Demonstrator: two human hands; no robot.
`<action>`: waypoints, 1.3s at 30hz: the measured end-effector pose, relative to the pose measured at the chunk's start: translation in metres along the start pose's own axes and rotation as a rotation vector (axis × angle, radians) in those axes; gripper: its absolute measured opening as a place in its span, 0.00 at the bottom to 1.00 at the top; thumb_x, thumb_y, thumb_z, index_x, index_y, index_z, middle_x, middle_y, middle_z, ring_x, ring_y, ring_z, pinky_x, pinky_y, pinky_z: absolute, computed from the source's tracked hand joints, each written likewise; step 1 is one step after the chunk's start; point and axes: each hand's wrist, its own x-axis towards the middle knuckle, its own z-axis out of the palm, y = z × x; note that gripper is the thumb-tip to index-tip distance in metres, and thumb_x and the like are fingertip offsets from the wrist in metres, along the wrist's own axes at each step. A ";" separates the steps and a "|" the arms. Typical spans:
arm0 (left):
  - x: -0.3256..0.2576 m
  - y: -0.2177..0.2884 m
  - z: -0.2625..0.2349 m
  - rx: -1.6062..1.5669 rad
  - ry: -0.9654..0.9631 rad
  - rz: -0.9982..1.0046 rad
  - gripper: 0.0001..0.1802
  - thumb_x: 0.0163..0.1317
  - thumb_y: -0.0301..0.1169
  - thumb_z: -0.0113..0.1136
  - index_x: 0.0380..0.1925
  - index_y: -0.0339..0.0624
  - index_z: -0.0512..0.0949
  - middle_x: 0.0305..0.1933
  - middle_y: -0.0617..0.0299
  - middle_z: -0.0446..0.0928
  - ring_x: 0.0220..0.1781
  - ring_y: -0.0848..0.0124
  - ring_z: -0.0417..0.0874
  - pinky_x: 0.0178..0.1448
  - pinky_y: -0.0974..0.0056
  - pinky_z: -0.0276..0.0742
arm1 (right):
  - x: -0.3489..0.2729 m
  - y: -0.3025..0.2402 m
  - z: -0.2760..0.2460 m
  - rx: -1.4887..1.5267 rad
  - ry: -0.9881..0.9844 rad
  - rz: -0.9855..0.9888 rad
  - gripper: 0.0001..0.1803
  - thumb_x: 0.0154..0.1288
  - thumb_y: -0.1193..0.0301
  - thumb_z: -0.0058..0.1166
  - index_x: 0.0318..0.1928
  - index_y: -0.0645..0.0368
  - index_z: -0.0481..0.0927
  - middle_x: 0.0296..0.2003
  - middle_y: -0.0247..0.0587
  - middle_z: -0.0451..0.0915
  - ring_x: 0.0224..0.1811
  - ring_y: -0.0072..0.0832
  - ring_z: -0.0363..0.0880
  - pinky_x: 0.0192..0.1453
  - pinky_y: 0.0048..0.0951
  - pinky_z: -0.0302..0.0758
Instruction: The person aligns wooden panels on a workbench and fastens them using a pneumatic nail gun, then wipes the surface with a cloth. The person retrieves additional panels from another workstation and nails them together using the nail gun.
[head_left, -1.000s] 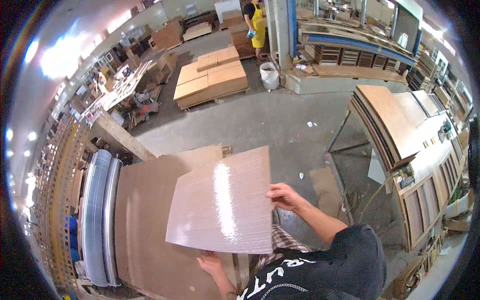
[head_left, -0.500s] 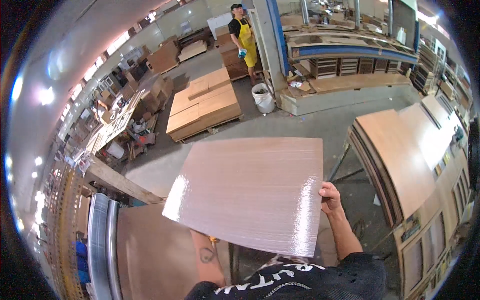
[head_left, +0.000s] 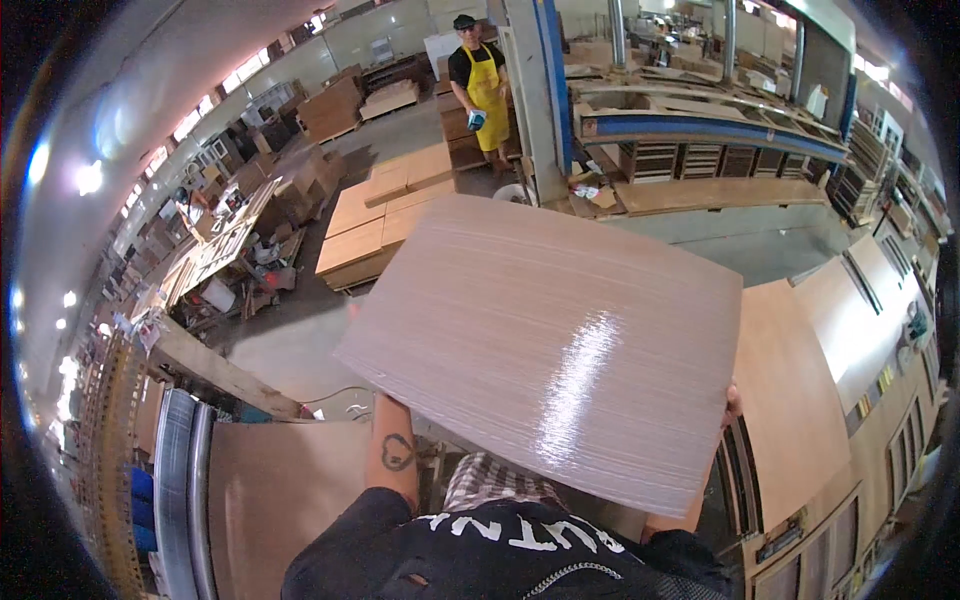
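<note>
A large glossy wood-grain panel (head_left: pixel 540 340) is held up in front of my chest, tilted, with a bright streak of light across it. My right hand (head_left: pixel 733 402) grips its right edge; only the fingers show past the rim. At the left edge a little of my left hand (head_left: pixel 354 308) shows, the rest hidden behind the panel. My left forearm (head_left: pixel 394 450), with a tattoo, reaches up under it. To the left, a brown board (head_left: pixel 285 500) lies beside shiny metal rollers (head_left: pixel 185 480).
Stacked wooden panels (head_left: pixel 800 390) stand at the right. Ahead to the left lies a pallet of light boards (head_left: pixel 375 215). A person in a yellow apron (head_left: pixel 487 95) stands beyond it, near a blue-and-grey post (head_left: pixel 545 90). A long blue-edged machine (head_left: pixel 710 130) is behind.
The panel has swung to the right and turned clockwise, its far edge now higher in view. My left forearm has come forward. The pallet is partly covered now.
</note>
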 end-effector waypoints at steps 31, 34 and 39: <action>0.380 -0.466 0.198 -0.058 -0.449 -0.710 0.27 0.62 0.48 0.45 0.49 0.36 0.71 0.48 0.55 0.75 0.43 0.66 0.77 0.47 0.64 0.74 | 0.346 0.026 -0.117 0.151 -0.236 -0.723 0.37 0.53 0.49 0.57 0.54 0.66 0.70 0.43 0.47 0.79 0.35 0.36 0.80 0.37 0.40 0.80; 0.407 -0.518 0.246 -0.082 -0.579 -0.671 0.26 0.62 0.48 0.45 0.49 0.36 0.72 0.47 0.55 0.75 0.42 0.66 0.77 0.46 0.64 0.74 | 0.397 0.028 -0.150 0.163 -0.263 -0.750 0.37 0.53 0.49 0.57 0.54 0.65 0.70 0.43 0.46 0.79 0.36 0.36 0.80 0.38 0.41 0.80; 0.454 -0.634 0.321 -0.136 -0.727 -0.641 0.26 0.62 0.47 0.45 0.48 0.37 0.72 0.46 0.56 0.76 0.41 0.67 0.77 0.45 0.64 0.74 | 0.497 0.008 -0.221 0.137 -0.290 -0.794 0.37 0.54 0.48 0.58 0.55 0.64 0.69 0.45 0.45 0.79 0.37 0.36 0.80 0.40 0.41 0.80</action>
